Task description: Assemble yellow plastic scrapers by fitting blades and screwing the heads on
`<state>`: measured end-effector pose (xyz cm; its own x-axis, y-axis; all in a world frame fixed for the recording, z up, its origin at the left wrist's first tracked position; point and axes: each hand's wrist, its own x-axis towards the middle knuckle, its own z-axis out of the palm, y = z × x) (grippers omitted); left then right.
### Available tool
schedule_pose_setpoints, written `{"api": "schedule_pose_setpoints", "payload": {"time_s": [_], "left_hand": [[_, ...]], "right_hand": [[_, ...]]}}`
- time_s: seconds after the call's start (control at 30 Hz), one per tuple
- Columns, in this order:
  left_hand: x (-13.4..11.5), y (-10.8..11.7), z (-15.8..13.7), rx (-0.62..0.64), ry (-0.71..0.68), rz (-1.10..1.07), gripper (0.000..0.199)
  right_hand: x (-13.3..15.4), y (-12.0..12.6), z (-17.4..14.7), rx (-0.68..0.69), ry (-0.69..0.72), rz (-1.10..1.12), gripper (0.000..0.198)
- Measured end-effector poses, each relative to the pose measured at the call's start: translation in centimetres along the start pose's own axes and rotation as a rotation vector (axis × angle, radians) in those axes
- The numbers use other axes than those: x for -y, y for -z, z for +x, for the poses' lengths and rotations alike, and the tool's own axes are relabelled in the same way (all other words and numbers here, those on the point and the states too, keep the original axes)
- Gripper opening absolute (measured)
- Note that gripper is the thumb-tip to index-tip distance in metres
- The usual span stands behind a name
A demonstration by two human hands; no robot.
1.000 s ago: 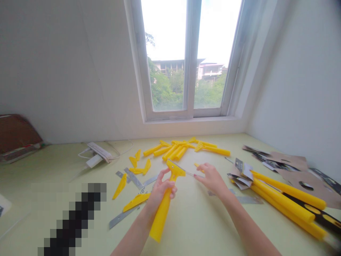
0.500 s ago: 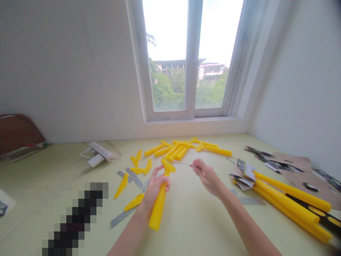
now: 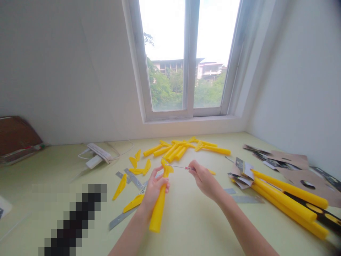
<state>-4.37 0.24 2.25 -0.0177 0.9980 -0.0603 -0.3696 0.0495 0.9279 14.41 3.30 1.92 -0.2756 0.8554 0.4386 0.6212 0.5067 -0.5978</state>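
My left hand (image 3: pixel 156 188) is wrapped round a yellow scraper handle (image 3: pixel 158 213), its flared head pointing away from me and its thick end toward me. In my right hand (image 3: pixel 201 177) is a thin screwdriver (image 3: pixel 176 166), its handle mostly covered by my fingers. The shaft reaches left, with its tip at the scraper head; whether it sits in a screw is too small to tell. Left of my left hand lie grey metal blades (image 3: pixel 134 179) and loose yellow head pieces (image 3: pixel 120 186). A yellow piece (image 3: pixel 212 172) shows just behind my right hand.
Several yellow handles (image 3: pixel 177 149) lie piled below the window. At right are long yellow handles with card sleeves (image 3: pixel 286 201), flat cardboard pieces (image 3: pixel 287 160) and a metal blade (image 3: pixel 246 199). A white power strip (image 3: pixel 99 152) with cables lies at back left.
The screwdriver has moved slightly left and down, its tip now over the scraper head. That head has turned in my left hand. The view has shifted a little.
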Motion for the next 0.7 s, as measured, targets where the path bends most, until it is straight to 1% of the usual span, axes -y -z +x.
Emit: {"api": "schedule_pose_setpoints", "payload": {"time_s": [0.23,0.47,0.7], "left_hand": [[0.10,0.08,0.20,-0.004,-0.003,-0.008,0.048],[0.03,0.03,0.07,-0.001,-0.003,0.012,0.046],[0.15,0.12,0.16,0.004,-0.004,0.013,0.051]], "right_hand": [[-0.01,0.18,0.04,-0.005,0.010,0.003,0.010],[0.13,0.24,0.08,0.005,0.007,-0.014,0.009],[0.27,0.46,0.10,0.018,0.003,-0.021,0.010]]}}
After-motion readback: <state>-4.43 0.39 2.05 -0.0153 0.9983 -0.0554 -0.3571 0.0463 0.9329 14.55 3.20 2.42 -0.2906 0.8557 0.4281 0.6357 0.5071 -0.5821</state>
